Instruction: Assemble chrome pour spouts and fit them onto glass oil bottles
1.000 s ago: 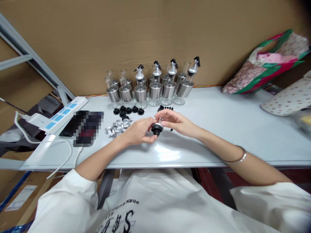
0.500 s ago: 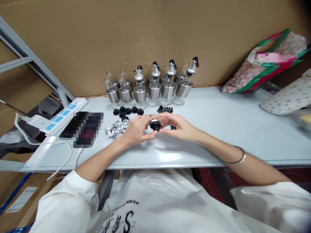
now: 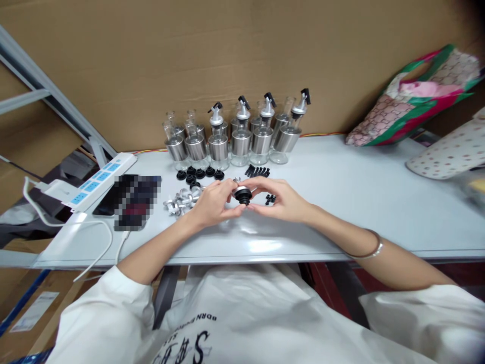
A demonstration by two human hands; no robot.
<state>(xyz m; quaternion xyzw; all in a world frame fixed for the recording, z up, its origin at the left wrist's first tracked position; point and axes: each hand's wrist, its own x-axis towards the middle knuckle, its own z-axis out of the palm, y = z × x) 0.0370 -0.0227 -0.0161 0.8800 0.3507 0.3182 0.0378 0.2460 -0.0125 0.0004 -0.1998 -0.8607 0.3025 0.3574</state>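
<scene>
My left hand [image 3: 212,205] and my right hand [image 3: 278,199] meet over the middle of the grey table [image 3: 341,202], both pinched on one small pourer cap [image 3: 242,194] with a silver collar and a black stopper. Just left of my left hand lies a heap of silver pourer parts [image 3: 182,199]. Behind the hands are several black stoppers [image 3: 200,174] and a bunch of small black lids [image 3: 257,171]. A few more black lids [image 3: 270,198] sit by my right fingers. At the back stand several glass-and-steel bottles [image 3: 235,139], some fitted with pourers.
A white power strip [image 3: 96,179] and a phone [image 3: 134,199] with a white cable lie at the left. A colourful bag [image 3: 413,96] and a dotted cloth item [image 3: 450,151] rest at the right. Cardboard [image 3: 189,50] backs the table.
Both hands have lifted the pourer cap slightly away from me and turned it, so the stopper faces me more. The fingers have closed in tighter around it.
</scene>
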